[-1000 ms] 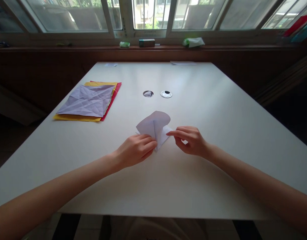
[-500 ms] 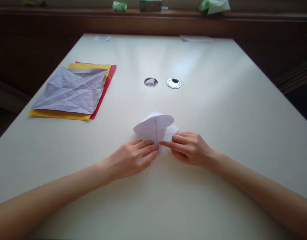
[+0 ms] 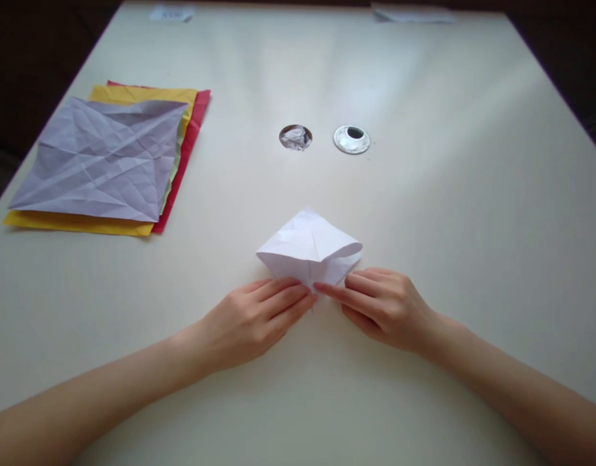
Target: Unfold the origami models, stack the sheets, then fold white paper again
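A piece of white paper (image 3: 302, 236), folded into a diamond with a raised, loose upper flap, lies on the table in front of me. My left hand (image 3: 261, 317) holds its lower left edge down, fingers close together and the tips near the bottom point. On the other side, my right hand (image 3: 385, 304) grips the lower right edge. Its index finger stretches toward the centre crease and touches the paper, while the other fingers are curled. The fingers cover part of the lower edges.
A stack of creased sheets lies at the left: a pale lilac sheet (image 3: 103, 162) on top, yellow (image 3: 79, 222) and red (image 3: 184, 165) ones below. Beyond the folded paper are a table hole (image 3: 296, 138) with crumpled material inside and a silvery ring (image 3: 351, 140). Labels sit at the far edge.
The camera view has tilted down, so the windowsill is out of sight. The paper's upper flap has come down and spread into a diamond. Both hands stay at its lower edges.
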Tool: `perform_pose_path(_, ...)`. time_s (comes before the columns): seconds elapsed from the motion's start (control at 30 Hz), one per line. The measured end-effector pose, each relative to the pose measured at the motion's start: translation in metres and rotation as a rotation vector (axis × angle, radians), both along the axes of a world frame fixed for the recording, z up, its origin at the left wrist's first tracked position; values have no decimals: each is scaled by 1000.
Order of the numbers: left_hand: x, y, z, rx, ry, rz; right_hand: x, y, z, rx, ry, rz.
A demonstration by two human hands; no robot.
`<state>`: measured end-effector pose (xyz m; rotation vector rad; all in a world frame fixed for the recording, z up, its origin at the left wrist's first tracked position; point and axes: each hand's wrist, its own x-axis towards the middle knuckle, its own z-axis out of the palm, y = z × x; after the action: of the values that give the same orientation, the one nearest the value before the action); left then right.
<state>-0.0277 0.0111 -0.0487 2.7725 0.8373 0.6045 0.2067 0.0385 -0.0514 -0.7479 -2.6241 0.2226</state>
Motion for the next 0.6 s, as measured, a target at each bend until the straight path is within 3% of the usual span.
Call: perform_pose_path(0.6,-2,1,5,-34,72,-47,0,1,-1,-62,15,11)
